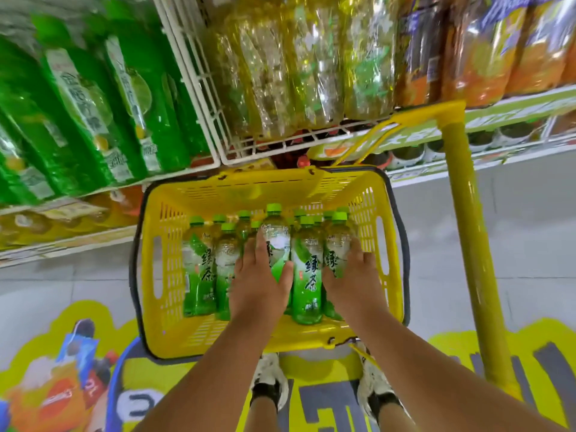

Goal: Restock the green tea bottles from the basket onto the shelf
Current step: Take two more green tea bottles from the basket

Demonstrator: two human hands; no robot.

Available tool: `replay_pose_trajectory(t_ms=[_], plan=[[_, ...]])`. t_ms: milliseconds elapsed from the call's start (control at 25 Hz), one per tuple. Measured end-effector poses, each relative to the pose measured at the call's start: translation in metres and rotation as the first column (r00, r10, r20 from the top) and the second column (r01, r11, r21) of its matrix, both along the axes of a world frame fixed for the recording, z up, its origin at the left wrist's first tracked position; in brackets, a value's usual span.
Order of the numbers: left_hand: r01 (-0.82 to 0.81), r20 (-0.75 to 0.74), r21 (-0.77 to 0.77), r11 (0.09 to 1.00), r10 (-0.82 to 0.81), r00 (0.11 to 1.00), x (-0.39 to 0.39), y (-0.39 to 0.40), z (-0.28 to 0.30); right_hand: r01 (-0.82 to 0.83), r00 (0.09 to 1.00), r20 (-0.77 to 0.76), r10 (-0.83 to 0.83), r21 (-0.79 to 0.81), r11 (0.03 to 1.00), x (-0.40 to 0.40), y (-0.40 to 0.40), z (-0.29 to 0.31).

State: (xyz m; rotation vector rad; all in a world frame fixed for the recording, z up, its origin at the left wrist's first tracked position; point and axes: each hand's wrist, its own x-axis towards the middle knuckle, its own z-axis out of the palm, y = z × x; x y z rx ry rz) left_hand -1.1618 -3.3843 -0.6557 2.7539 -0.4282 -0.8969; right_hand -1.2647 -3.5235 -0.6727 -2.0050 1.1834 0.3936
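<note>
A yellow basket stands on the floor in front of me, holding several upright green tea bottles with green caps. My left hand grips one bottle in the middle of the basket, thumb on its right side. My right hand grips another green tea bottle near the basket's right wall. An untouched bottle stands between my two hands. The shelf rises just beyond the basket.
White wire racks on the shelf hold large green bottles at left and yellow-green bottles at centre. Orange drinks stand at upper right. The basket's tall yellow pull handle rises at the right. My shoes stand on a printed floor sticker.
</note>
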Motion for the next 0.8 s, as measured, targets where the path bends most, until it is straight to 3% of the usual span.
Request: replay_pose_trajectory(t_ms=[200, 440, 800], plan=[[-0.252, -0.065, 0.014, 0.968, 0.252, 0.966, 0.0, -0.011, -0.024, 0.224, 0.974, -0.015, -0.224, 0.135, 0.965, -0.003, -0.006, -0.024], [-0.278, -0.132, 0.119, 0.953, 0.293, 0.947, 0.022, -0.019, -0.031, 0.263, 0.965, -0.053, -0.258, 0.174, 0.949, 0.001, -0.016, -0.028], [-0.354, -0.241, -0.023, 0.935, 0.338, 0.91, 0.019, -0.005, -0.002, 0.242, 0.967, 0.027, -0.252, 0.2, 0.95, 0.001, -0.022, 0.007]])
